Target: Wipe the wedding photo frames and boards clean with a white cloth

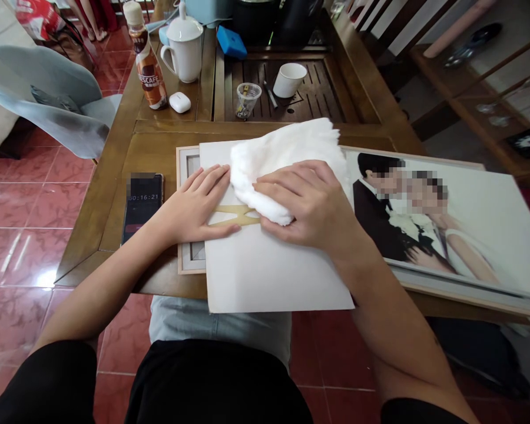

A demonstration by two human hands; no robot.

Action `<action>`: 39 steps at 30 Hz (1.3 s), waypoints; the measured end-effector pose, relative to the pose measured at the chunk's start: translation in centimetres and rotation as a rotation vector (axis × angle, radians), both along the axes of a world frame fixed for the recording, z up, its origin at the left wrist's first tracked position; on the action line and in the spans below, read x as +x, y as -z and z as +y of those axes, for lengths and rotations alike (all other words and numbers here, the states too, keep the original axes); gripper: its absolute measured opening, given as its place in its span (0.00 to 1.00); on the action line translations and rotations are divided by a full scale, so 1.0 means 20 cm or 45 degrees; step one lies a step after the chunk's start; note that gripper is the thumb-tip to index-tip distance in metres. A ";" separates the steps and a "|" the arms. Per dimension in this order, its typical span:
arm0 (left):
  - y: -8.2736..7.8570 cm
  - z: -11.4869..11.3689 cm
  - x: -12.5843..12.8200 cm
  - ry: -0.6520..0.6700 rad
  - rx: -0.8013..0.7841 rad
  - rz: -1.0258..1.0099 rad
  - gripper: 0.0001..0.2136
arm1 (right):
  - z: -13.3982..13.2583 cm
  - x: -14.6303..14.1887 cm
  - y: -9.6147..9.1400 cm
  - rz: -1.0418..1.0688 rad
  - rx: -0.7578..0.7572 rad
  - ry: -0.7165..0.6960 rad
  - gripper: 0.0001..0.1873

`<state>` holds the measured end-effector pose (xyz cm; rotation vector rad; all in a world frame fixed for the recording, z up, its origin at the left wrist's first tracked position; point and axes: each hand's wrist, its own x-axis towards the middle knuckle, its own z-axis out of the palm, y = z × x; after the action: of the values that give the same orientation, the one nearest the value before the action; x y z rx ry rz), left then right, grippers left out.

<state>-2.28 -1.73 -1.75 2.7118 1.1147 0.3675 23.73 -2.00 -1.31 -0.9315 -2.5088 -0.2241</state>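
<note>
A white board (274, 277) lies over a wooden frame (189, 266), overhanging the table's near edge. On the board, yellowish tape-like strips (242, 217) form a crossing shape, partly hidden by my hands. My left hand (203, 203) rests flat on the board's left side, fingers spread, its thumb along the lower strip. My right hand (307, 203) is closed round a bunched white cloth (287, 144) and presses it on the board beside the strips. The cloth's loose end fans out beyond that hand. A large framed couple photo (481, 200) lies to the right.
A phone (143, 206) showing a timer lies left of the board. Farther back stand a coffee bottle (148, 65), a lidded white mug (185, 50), an earphone case (179, 102), a plastic cup (248, 100) and a white cup (290, 80) on a slatted tray (327, 97).
</note>
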 end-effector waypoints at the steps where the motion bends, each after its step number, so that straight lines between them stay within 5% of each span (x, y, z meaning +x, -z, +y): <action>1: 0.00 0.00 0.00 0.000 0.001 0.000 0.45 | 0.00 0.00 0.00 -0.002 0.007 -0.025 0.20; 9: 0.00 -0.05 0.01 -0.127 0.074 0.031 0.44 | -0.01 -0.01 -0.01 0.047 -0.006 0.175 0.19; 24: 0.03 -0.09 0.03 -0.639 -0.088 -0.121 0.38 | -0.01 -0.01 0.00 0.073 -0.022 0.162 0.20; 33: 0.07 -0.07 0.01 -0.572 0.045 -0.152 0.38 | -0.01 -0.01 -0.01 0.084 -0.052 0.153 0.21; 39: 0.06 -0.05 0.01 -0.372 0.025 -0.128 0.35 | -0.01 -0.01 -0.01 0.076 -0.009 0.087 0.21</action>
<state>-2.13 -2.71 -2.87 2.5149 1.4869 0.5532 23.56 -2.19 -1.17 -1.0130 -2.4270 -0.2059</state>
